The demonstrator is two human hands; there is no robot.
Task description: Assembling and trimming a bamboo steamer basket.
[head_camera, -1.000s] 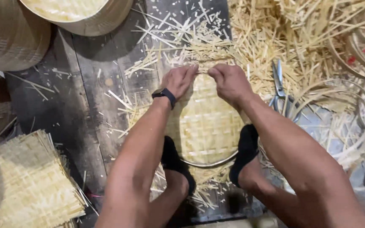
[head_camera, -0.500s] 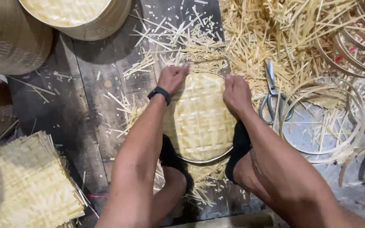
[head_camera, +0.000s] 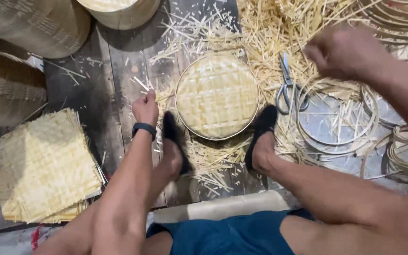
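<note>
Hands off the woven round

Floorboards [head_camera: 119, 85], dark and worn, carry everything. One stack of square woven bamboo mats [head_camera: 43, 165] lies at the left; several bamboo hoops [head_camera: 336, 123] lie at the right. One round woven bamboo tray [head_camera: 217, 95], flat, face up and rimmed by a thin hoop, sits between two black-socked feet [head_camera: 260, 137]; being circular, it has no long axis. One pair of scissors [head_camera: 286, 87] lies just right of it, blades pointing away from the person. Split bamboo slivers [head_camera: 270, 33] litter the boards. The left hand [head_camera: 145, 107] rests beside the tray, grip released. The right hand [head_camera: 343, 52], blurred, hovers over the slivers, fingers curled; whether its grip holds anything I cannot tell.
</note>
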